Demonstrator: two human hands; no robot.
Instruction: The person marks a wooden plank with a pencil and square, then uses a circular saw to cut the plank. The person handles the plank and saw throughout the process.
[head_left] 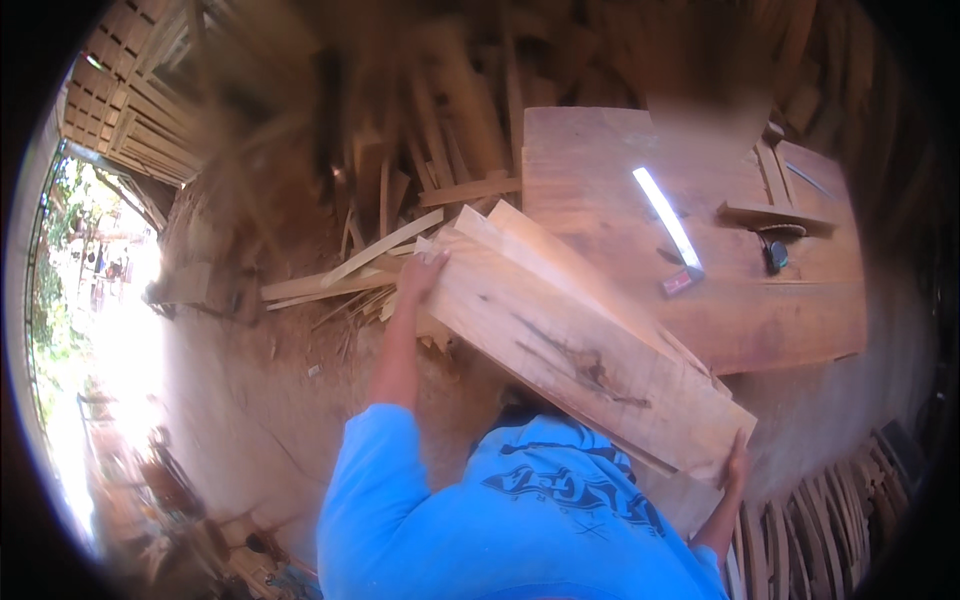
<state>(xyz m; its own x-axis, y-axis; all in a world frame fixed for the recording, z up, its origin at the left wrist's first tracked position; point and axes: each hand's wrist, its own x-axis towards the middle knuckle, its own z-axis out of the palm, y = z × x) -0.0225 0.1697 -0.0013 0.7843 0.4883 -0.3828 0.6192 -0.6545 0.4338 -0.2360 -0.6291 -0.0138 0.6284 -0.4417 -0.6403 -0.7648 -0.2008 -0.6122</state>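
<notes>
A wide, pale wooden board [560,345] with dark cracks and a knot lies slantwise in front of me, over other boards. At its far left end my left hand [422,275] grips the edge, fingers bent over the top. My right hand [737,462] is closed around the near right end, its thumb side against the edge. Under and behind it shows another light board [590,283], partly hidden. Beyond stands a broad brown wooden tabletop [590,150], carrying a metal square [662,215] with a wooden handle.
A measuring tape [775,252] and narrow wood offcuts [770,217] lie on the tabletop's right side. Thin strips [345,275] are heaped left of the boards, with stacked planks [440,110] behind. Curved wooden pieces [815,530] stand at lower right. A bright opening [110,280] is at left.
</notes>
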